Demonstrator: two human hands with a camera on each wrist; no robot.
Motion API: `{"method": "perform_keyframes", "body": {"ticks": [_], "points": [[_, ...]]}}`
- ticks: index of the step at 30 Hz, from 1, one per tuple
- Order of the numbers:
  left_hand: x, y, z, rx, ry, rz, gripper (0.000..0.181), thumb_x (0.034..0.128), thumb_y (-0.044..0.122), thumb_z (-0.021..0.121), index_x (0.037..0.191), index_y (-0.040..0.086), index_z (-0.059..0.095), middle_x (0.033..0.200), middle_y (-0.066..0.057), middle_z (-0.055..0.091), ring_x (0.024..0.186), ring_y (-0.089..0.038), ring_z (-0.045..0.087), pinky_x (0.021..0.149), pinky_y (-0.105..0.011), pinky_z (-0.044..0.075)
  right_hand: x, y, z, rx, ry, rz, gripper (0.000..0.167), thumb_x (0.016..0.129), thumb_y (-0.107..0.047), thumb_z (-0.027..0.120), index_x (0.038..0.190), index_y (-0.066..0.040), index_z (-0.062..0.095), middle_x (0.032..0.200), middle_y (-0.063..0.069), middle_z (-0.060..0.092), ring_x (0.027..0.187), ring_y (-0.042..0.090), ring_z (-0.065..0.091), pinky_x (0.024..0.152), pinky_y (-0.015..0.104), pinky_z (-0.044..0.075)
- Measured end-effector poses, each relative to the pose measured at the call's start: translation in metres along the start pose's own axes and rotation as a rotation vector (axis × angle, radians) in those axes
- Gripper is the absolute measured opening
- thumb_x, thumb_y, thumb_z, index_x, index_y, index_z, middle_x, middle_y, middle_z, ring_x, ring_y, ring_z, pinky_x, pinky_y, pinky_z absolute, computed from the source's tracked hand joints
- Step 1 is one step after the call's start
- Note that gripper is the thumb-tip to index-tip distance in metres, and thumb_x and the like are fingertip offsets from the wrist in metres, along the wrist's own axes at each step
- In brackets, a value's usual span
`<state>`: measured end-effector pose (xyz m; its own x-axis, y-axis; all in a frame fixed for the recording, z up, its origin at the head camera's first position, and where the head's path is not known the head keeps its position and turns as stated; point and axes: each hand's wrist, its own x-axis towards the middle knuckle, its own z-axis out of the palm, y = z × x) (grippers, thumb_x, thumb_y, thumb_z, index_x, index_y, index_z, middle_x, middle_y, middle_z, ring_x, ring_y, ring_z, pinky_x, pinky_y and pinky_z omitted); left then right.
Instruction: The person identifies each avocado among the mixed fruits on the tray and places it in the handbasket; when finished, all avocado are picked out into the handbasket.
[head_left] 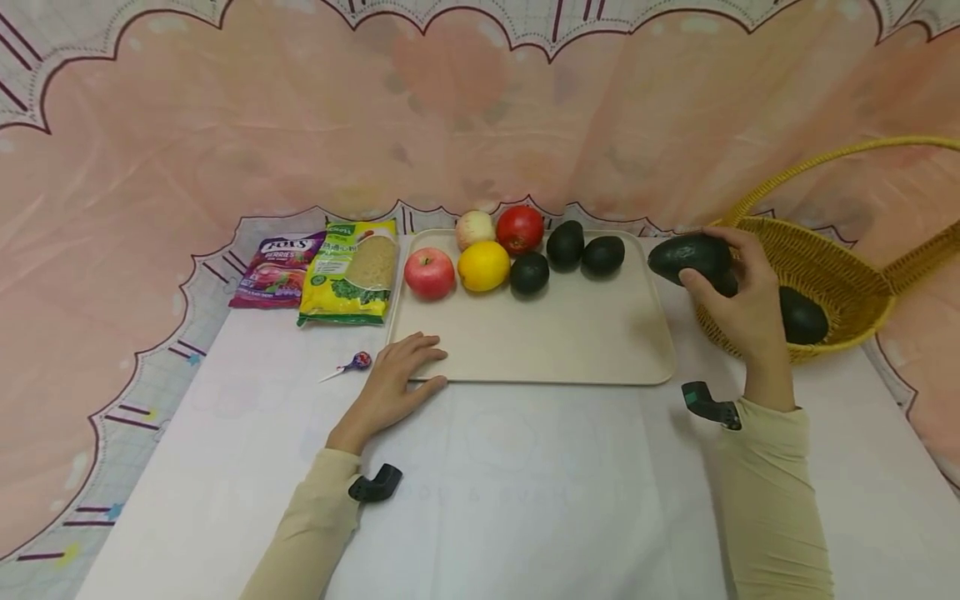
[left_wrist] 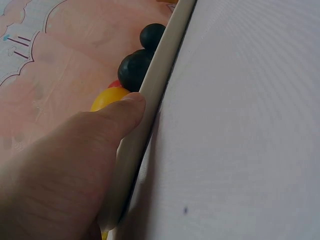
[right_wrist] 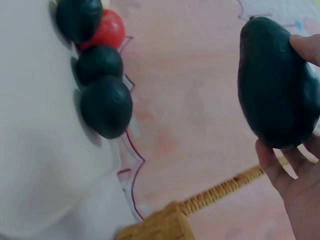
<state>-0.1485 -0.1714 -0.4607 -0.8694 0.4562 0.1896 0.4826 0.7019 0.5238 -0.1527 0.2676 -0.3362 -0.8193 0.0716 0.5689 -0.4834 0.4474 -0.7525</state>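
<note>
A dark green avocado (head_left: 690, 257) is gripped in my right hand (head_left: 742, 300), raised between the tray's right end and the wicker basket (head_left: 862, 343). The right wrist view shows thumb and fingers on opposite sides of this avocado (right_wrist: 275, 85). Another avocado (head_left: 802, 317) lies in the basket, partly behind the hand. My left hand (head_left: 393, 379) rests on the front left corner of the beige tray (head_left: 555, 350), its fingers extended; in the left wrist view the thumb (left_wrist: 125, 112) lies along the rim. Three dark avocados sit on the tray, one being the avocado (head_left: 529, 273) beside the lemon.
Also on the tray are a red apple (head_left: 430, 273), a yellow lemon (head_left: 483, 267), a pale round fruit (head_left: 475, 229) and a red pomegranate-like fruit (head_left: 520, 230). Left of it lie a yellow packet (head_left: 351, 271), a purple candy bag (head_left: 273, 271) and a lollipop (head_left: 358, 362).
</note>
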Motion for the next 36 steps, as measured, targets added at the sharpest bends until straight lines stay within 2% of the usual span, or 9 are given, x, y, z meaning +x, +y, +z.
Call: {"method": "perform_keyframes", "body": {"ticks": [5, 9, 14, 19, 21, 26, 32, 36], "points": [[0.0, 0.0, 0.001, -0.006, 0.003, 0.003, 0.037, 0.0887, 0.035, 0.065, 0.122, 0.02, 0.06, 0.141, 0.0, 0.048, 0.141, -0.024, 0.03, 0.114, -0.051, 0.018, 0.001, 0.007, -0.011, 0.041, 0.089, -0.042, 0.051, 0.078, -0.003, 0.07, 0.127, 0.004, 0.054, 0.121, -0.001, 0.059, 0.105, 0.008, 0.055, 0.091, 0.014, 0.044], [0.0, 0.0, 0.001, -0.002, 0.0, 0.002, 0.037, 0.0891, 0.036, 0.064, 0.123, 0.021, 0.059, 0.141, 0.0, 0.048, 0.141, -0.024, 0.03, 0.114, -0.051, 0.018, 0.0, 0.016, -0.02, 0.073, 0.154, -0.023, 0.049, 0.078, -0.004, 0.07, 0.125, 0.002, 0.057, 0.122, 0.007, 0.06, 0.104, 0.01, 0.055, 0.088, 0.014, 0.046], [-0.001, 0.0, 0.001, 0.007, 0.003, 0.004, 0.037, 0.0891, 0.036, 0.064, 0.122, 0.02, 0.06, 0.141, -0.001, 0.048, 0.14, -0.024, 0.03, 0.113, -0.051, 0.019, 0.0, 0.038, -0.032, 0.144, 0.263, 0.017, 0.046, 0.076, -0.004, 0.072, 0.12, 0.0, 0.06, 0.118, 0.006, 0.062, 0.103, 0.014, 0.055, 0.084, 0.015, 0.046], [-0.001, 0.0, 0.001, 0.009, 0.007, 0.006, 0.037, 0.0892, 0.036, 0.064, 0.123, 0.02, 0.06, 0.141, -0.001, 0.048, 0.14, -0.024, 0.03, 0.113, -0.051, 0.018, -0.001, 0.061, -0.046, 0.067, 0.302, -0.004, 0.048, 0.077, -0.006, 0.071, 0.123, -0.002, 0.06, 0.117, 0.005, 0.063, 0.105, 0.014, 0.057, 0.081, 0.015, 0.047], [0.0, 0.0, 0.001, 0.007, 0.005, 0.004, 0.037, 0.0894, 0.036, 0.063, 0.123, 0.02, 0.059, 0.141, -0.001, 0.048, 0.14, -0.024, 0.03, 0.114, -0.051, 0.018, -0.001, 0.065, -0.051, 0.045, 0.321, 0.03, 0.048, 0.077, -0.006, 0.07, 0.124, -0.003, 0.06, 0.118, 0.004, 0.063, 0.106, 0.013, 0.057, 0.082, 0.016, 0.046], [0.0, 0.0, 0.0, 0.007, -0.001, 0.004, 0.037, 0.0894, 0.036, 0.063, 0.123, 0.02, 0.059, 0.141, -0.001, 0.048, 0.14, -0.024, 0.03, 0.114, -0.051, 0.018, -0.003, 0.069, -0.058, 0.022, 0.395, 0.183, 0.046, 0.078, -0.008, 0.072, 0.122, -0.009, 0.062, 0.117, -0.001, 0.062, 0.109, 0.011, 0.056, 0.083, 0.017, 0.044], [0.0, 0.0, -0.001, 0.003, -0.003, 0.009, 0.037, 0.0895, 0.035, 0.063, 0.123, 0.02, 0.059, 0.141, -0.001, 0.048, 0.141, -0.024, 0.03, 0.114, -0.051, 0.018, -0.006, 0.071, -0.066, -0.037, 0.4, 0.304, 0.048, 0.079, -0.012, 0.073, 0.125, -0.015, 0.06, 0.12, -0.009, 0.058, 0.114, 0.01, 0.054, 0.092, 0.019, 0.045], [0.0, 0.0, -0.001, 0.003, -0.005, 0.008, 0.037, 0.0895, 0.035, 0.063, 0.123, 0.02, 0.059, 0.141, -0.001, 0.048, 0.141, -0.025, 0.03, 0.114, -0.051, 0.018, -0.007, 0.075, -0.07, -0.041, 0.405, 0.353, 0.05, 0.079, -0.011, 0.074, 0.126, -0.016, 0.06, 0.119, -0.01, 0.058, 0.114, 0.01, 0.053, 0.091, 0.017, 0.045]]}}
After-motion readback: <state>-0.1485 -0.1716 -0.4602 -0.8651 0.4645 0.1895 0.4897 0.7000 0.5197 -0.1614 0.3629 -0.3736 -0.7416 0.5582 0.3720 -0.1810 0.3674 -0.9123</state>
